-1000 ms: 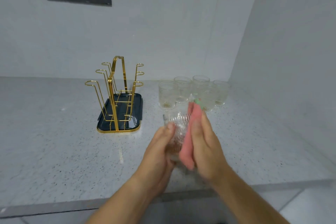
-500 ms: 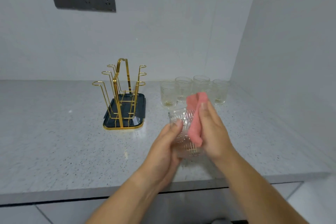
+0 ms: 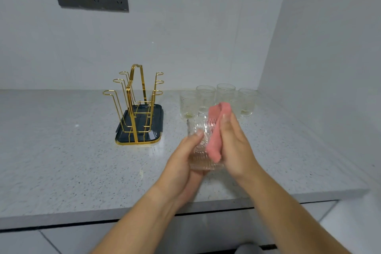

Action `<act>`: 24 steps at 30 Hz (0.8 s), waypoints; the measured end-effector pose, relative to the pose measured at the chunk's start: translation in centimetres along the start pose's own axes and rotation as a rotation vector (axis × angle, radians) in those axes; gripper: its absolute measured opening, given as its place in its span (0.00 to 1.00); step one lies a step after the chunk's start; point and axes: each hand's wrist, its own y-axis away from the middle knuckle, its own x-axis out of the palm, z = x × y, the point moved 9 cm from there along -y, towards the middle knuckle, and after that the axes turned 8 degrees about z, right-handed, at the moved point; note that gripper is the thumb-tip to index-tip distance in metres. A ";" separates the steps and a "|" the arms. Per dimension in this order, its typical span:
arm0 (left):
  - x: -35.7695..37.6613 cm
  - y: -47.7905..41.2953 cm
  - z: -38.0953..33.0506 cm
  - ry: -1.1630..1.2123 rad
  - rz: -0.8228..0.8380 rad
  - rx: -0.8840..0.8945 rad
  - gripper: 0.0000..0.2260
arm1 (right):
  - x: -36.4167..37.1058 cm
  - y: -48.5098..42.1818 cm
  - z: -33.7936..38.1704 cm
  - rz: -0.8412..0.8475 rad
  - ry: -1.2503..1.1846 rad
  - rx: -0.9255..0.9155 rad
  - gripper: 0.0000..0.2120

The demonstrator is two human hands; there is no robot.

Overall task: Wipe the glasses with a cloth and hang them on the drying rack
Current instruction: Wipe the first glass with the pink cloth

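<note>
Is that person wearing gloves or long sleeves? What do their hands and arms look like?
No gloves. The left hand and right hand are bare, with no rings I can see. The left arm and right arm are bare too: no sleeves, watch or bracelets show.

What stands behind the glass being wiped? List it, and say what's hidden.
Upright clear glasses cluster on the counter behind the held glass. The pink cloth and right hand cover some, so their count is unsure.
</note>
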 end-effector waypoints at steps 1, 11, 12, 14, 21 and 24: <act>0.0 0.1 -0.5 0.021 -0.005 0.007 0.22 | 0.7 0.6 0.3 0.033 0.023 -0.014 0.30; -0.9 0.2 -1.4 0.044 0.001 0.080 0.20 | 1.0 0.6 -0.2 0.028 -0.008 -0.009 0.29; -1.0 0.0 -1.2 0.034 -0.007 0.079 0.20 | 0.5 0.2 0.0 0.001 -0.010 -0.024 0.30; -1.0 0.1 -1.3 0.033 -0.024 0.077 0.21 | 1.4 0.4 0.2 0.029 0.044 -0.048 0.34; -0.6 0.7 -1.1 -0.094 0.014 -0.031 0.29 | 3.9 3.0 -1.4 0.134 0.231 -0.053 0.34; -0.8 0.5 -0.1 -0.056 0.013 -0.035 0.25 | 2.2 0.9 -1.1 0.108 0.092 0.004 0.30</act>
